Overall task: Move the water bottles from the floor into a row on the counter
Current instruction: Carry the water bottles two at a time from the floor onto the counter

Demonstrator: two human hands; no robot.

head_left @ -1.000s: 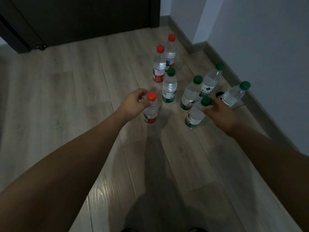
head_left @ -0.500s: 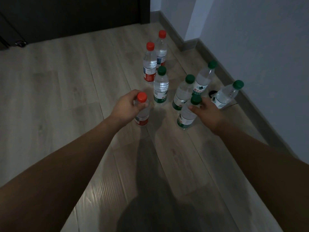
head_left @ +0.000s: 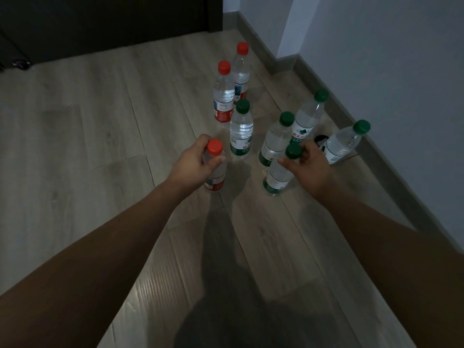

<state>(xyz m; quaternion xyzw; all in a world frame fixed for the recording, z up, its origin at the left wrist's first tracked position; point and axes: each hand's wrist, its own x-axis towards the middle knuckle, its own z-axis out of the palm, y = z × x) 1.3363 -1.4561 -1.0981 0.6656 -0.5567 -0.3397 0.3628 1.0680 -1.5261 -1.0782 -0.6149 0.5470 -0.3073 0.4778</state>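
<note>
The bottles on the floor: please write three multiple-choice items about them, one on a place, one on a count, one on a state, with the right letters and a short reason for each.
1. Where is the bottle nearest the wall?
A. by the dark door
B. near the baseboard on the right
C. between the arms

2. How many bottles have red caps?
A. three
B. five
C. one

3. What is the left hand doing?
A. resting flat on the floor
B. gripping a bottle's neck
C. hanging idle

Key:
1 B: the green-capped bottle stands beside the baseboard.
2 A: three red caps show.
3 B: the left hand curls round the red-capped bottle; likewise the right hand on a second green-capped bottle.
</note>
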